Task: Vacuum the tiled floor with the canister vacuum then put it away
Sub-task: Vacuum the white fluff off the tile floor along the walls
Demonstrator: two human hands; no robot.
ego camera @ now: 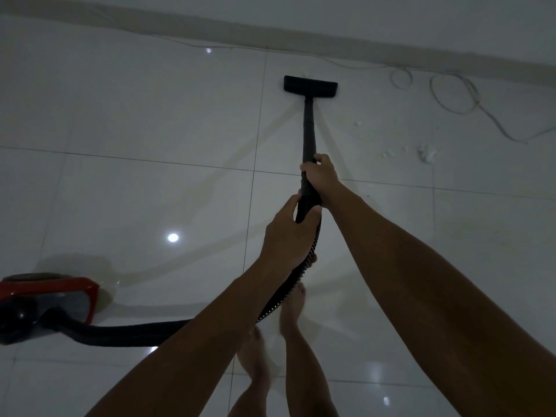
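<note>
Both hands grip the black wand (308, 136): the right hand (321, 175) wraps it higher up, and the left hand (287, 227) curls round it just behind, where the ribbed hose (288, 291) joins. The floor head (310, 86) lies flat on the tiled floor (150, 115) at the wand's far end, near the wall's skirting (301, 40). The red canister (48, 299) sits well left of the wand, white crumbs (427, 153) and a looped cable (454, 94) to its right.
</note>
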